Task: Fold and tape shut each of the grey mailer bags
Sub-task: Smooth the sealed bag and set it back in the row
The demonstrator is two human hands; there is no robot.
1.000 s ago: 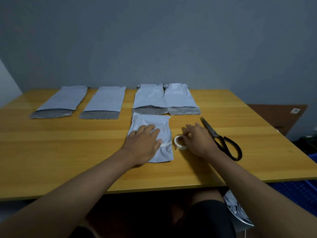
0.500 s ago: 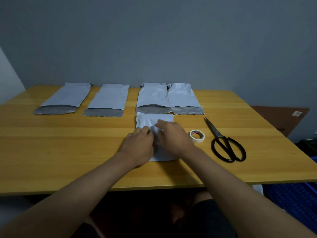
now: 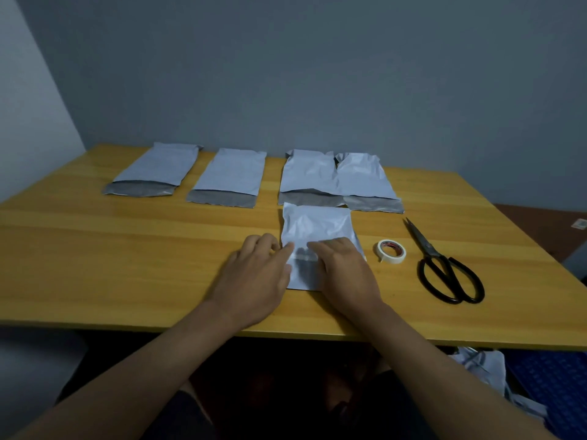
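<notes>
A folded grey mailer bag (image 3: 316, 228) lies flat on the wooden table (image 3: 127, 255) in front of me, with a strip of white tape (image 3: 305, 257) across its folded flap. My left hand (image 3: 257, 277) rests at the bag's left edge, fingers touching the tape end. On the bag's right half lies my right hand (image 3: 344, 274), fingers stretched out flat and pressing on the tape. Several unfolded mailer bags (image 3: 230, 179) lie in a row along the far side, grey flaps toward me.
A roll of white tape (image 3: 391, 251) sits just right of the bag. Black scissors (image 3: 444, 265) lie further right, blades pointing away. Under the table's right edge are a blue crate (image 3: 552, 385) and crumpled plastic (image 3: 482, 366).
My right hand let go of the tape roll, which now lies on the table, and moved onto the bag. Both hands then slid apart along the tape strip.
</notes>
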